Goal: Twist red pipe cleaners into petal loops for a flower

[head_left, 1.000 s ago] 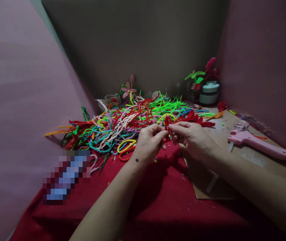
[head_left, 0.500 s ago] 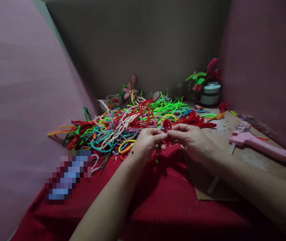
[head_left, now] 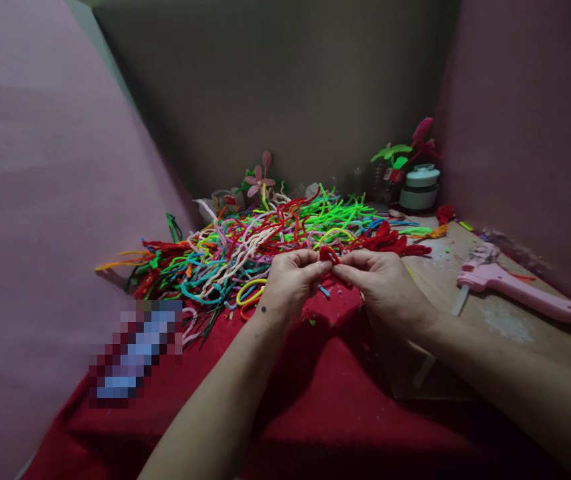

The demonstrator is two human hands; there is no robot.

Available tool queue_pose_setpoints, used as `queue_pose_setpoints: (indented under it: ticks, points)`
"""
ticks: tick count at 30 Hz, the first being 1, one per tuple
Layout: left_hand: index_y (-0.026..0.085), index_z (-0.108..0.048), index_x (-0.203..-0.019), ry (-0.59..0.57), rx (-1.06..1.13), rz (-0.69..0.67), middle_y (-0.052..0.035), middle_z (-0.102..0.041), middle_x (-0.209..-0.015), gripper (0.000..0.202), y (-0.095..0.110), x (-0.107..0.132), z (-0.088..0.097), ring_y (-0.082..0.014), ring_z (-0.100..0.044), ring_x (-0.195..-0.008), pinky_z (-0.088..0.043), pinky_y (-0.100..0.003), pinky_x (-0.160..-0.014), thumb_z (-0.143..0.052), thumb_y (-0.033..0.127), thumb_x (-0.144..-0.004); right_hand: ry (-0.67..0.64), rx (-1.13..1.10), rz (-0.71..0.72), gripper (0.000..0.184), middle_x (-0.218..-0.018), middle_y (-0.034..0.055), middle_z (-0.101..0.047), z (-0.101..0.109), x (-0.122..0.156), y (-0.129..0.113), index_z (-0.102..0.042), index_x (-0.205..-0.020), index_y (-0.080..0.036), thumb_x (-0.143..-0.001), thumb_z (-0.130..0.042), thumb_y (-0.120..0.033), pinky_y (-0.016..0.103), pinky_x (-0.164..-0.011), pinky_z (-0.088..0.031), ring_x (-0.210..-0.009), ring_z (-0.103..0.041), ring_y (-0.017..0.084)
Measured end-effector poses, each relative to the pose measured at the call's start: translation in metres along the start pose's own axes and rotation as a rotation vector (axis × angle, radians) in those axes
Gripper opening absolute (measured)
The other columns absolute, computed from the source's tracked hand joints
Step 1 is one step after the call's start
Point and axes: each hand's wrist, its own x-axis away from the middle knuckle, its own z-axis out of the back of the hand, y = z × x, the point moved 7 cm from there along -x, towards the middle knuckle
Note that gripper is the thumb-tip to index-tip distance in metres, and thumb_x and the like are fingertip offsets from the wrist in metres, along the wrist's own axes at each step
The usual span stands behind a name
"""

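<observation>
Pinching red fuzzy loop (head_left: 329,255) w/ L hand (head_left: 289,279) & R hand (head_left: 390,283).

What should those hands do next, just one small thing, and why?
Perhaps pinch the fuzzy red loop a little tighter: the left hand and right hand already hold it between thumbs and fingers, close together, and it stands curved above their thumbs.
</observation>
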Motion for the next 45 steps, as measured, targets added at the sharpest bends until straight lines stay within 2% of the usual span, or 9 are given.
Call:
queue_pose_setpoints:
  ticks: [6, 11, 15, 19, 26, 31, 35, 40, 45]
  points:
    - [0.013, -0.055, -0.061, 0.022, 0.041, -0.107, 0.0067, -0.044, -0.044, 0.021, 0.000, -0.005, 0.002, -0.0017, -0.033, -0.036, -0.022, -0.016, -0.037, -0.072, 0.024, -0.057, -0.049, -0.037, 0.003, 0.017, -0.055, -0.0027, -0.051, -0.001, -0.003, 0.000, -0.060, -0.058, -0.016, -0.069, -0.061, -0.028, 0.025, -0.054, -0.032, -0.055, -0.043, 0.010]
    - [0.013, -0.063, -0.079, -0.101, 0.027, -0.081, 0.0040, -0.054, -0.055, 0.025, 0.003, -0.004, -0.002, -0.0034, -0.040, -0.039, -0.027, -0.018, -0.037, -0.071, 0.027, -0.060, -0.090, 0.005, 0.004, 0.015, -0.060, -0.0007, -0.058, -0.003, -0.004, -0.001, -0.064, -0.063, -0.015, -0.069, -0.060, -0.028, 0.025, -0.055, -0.035, -0.056, -0.048, 0.011]
    - [0.012, -0.060, -0.068, -0.088, 0.063, -0.046, 0.0046, -0.050, -0.050, 0.023, 0.001, -0.004, -0.002, -0.0034, -0.038, -0.038, -0.025, -0.017, -0.037, -0.073, 0.028, -0.057, -0.106, 0.081, 0.005, 0.016, -0.060, -0.0005, -0.059, -0.006, -0.004, -0.002, -0.064, -0.065, -0.014, -0.070, -0.058, -0.028, 0.025, -0.056, -0.036, -0.057, -0.049, 0.012]
    - [0.012, -0.060, -0.066, -0.078, 0.102, 0.004, 0.0047, -0.049, -0.048, 0.025, -0.006, -0.007, -0.002, -0.0025, -0.037, -0.037, -0.024, -0.017, -0.037, -0.075, 0.027, -0.055, -0.132, 0.155, 0.009, 0.018, -0.057, -0.0006, -0.057, -0.009, -0.005, 0.000, -0.060, -0.061, -0.014, -0.072, -0.053, -0.027, 0.025, -0.056, -0.036, -0.056, -0.049, 0.011]
    - [0.011, -0.062, -0.063, -0.056, 0.086, 0.014, 0.0040, -0.050, -0.046, 0.023, -0.008, -0.009, 0.003, -0.0027, -0.037, -0.036, -0.024, -0.017, -0.037, -0.076, 0.026, -0.054, -0.147, 0.056, -0.031, 0.016, -0.056, 0.0003, -0.057, -0.010, -0.006, 0.008, -0.059, -0.061, -0.014, -0.071, -0.051, -0.023, 0.026, -0.057, -0.038, -0.055, -0.050, 0.012]
    - [0.014, -0.065, -0.083, -0.020, -0.009, -0.197, 0.0034, -0.057, -0.060, 0.025, 0.013, -0.003, -0.001, -0.0034, -0.044, -0.046, -0.033, -0.016, -0.044, -0.072, 0.022, -0.060, -0.103, 0.105, -0.008, 0.016, -0.053, -0.0011, -0.054, -0.005, -0.005, 0.005, -0.057, -0.055, -0.014, -0.069, -0.051, -0.021, 0.025, -0.056, -0.036, -0.054, -0.048, 0.011]
    - [0.013, -0.061, -0.067, 0.001, -0.179, -0.264, 0.0037, -0.053, -0.052, 0.013, 0.017, -0.002, -0.001, -0.0044, -0.043, -0.043, -0.034, -0.017, -0.042, -0.066, 0.025, -0.066, -0.080, 0.195, -0.023, 0.015, -0.051, -0.0016, -0.053, -0.004, -0.003, 0.003, -0.056, -0.053, -0.015, -0.067, -0.051, -0.019, 0.025, -0.057, -0.035, -0.055, -0.047, 0.011]
    - [0.015, -0.057, -0.069, -0.039, -0.413, -0.356, 0.0027, -0.053, -0.057, 0.011, 0.016, -0.002, 0.000, -0.0069, -0.048, -0.041, -0.039, -0.019, -0.041, -0.058, 0.024, -0.074, -0.076, 0.232, -0.022, 0.016, -0.056, -0.0002, -0.057, -0.004, -0.003, 0.003, -0.063, -0.061, -0.013, -0.069, -0.052, -0.023, 0.025, -0.056, -0.034, -0.057, -0.047, 0.012]
    - [0.015, -0.055, -0.068, -0.028, -0.644, -0.475, 0.0013, -0.054, -0.061, 0.008, 0.024, 0.002, 0.000, -0.0062, -0.049, -0.045, -0.040, -0.018, -0.044, -0.054, 0.019, -0.076, -0.116, 0.235, -0.017, 0.022, -0.057, -0.0001, -0.058, -0.007, -0.003, 0.003, -0.065, -0.063, -0.013, -0.071, -0.054, -0.030, 0.025, -0.057, -0.034, -0.057, -0.047, 0.012]
